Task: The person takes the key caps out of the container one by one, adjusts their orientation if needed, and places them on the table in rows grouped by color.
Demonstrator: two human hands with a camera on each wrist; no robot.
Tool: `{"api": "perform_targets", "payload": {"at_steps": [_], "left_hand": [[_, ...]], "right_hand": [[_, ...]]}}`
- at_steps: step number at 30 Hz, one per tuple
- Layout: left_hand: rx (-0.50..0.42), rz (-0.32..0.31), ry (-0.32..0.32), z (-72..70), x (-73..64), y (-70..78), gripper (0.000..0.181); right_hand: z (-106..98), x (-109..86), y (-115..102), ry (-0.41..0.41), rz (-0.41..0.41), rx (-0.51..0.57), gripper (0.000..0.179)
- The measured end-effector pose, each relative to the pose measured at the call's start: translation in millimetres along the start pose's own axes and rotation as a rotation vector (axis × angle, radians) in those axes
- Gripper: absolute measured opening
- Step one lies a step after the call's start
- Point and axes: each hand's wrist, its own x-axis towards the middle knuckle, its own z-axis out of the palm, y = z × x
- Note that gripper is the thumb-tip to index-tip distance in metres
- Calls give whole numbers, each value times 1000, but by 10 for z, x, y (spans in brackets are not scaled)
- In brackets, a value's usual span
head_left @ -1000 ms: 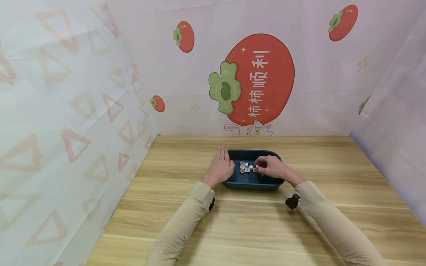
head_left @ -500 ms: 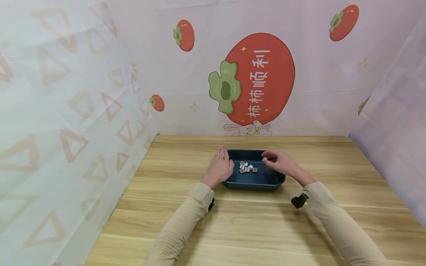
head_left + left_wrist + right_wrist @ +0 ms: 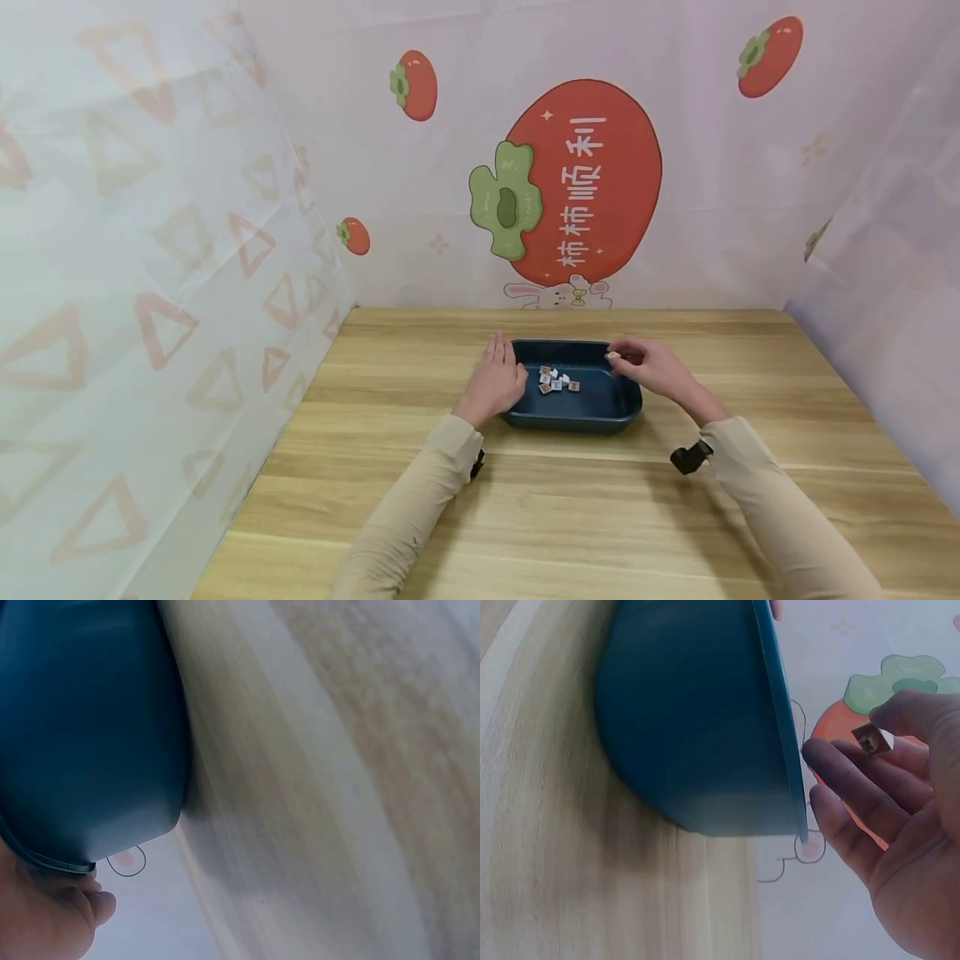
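A small square tile (image 3: pixel 871 740), brown-faced with a dark mark and a white side, is pinched between the thumb and fingers of my right hand (image 3: pixel 651 367). That hand is over the right end of a dark blue rectangular tray (image 3: pixel 592 422), near its back right corner. Inside the tray, left of centre, lie several small tiles (image 3: pixel 557 385), some brown-faced and some white. My left hand (image 3: pixel 495 382) rests on the tray's left rim with its fingers straight and pointing away from me. In the left wrist view the tray's outer wall (image 3: pixel 90 735) hides most of that hand.
The tray stands on a wood-grain table (image 3: pixel 555 517). A printed cloth (image 3: pixel 420 167) with persimmon drawings hangs behind the table, and another patterned cloth (image 3: pixel 187 350) runs along the left side. Black wrist cameras (image 3: pixel 692 457) sit under the cuffs.
My right hand has lifted a tile from the group and moved right with it to the tray's right end. The left hand has stayed in place.
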Motion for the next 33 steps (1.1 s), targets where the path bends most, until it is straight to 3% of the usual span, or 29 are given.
{"api": "perform_targets", "payload": {"at_steps": [14, 27, 33], "left_hand": [[-3, -1, 18, 24, -23, -36, 62], [-13, -1, 10, 46, -19, -30, 62], [-21, 0, 13, 42, -9, -31, 62]], "right_hand": [[-203, -107, 214, 42, 5, 33, 24], [-307, -189, 481, 52, -36, -21, 15], [-280, -234, 614, 53, -37, -98, 16]]}}
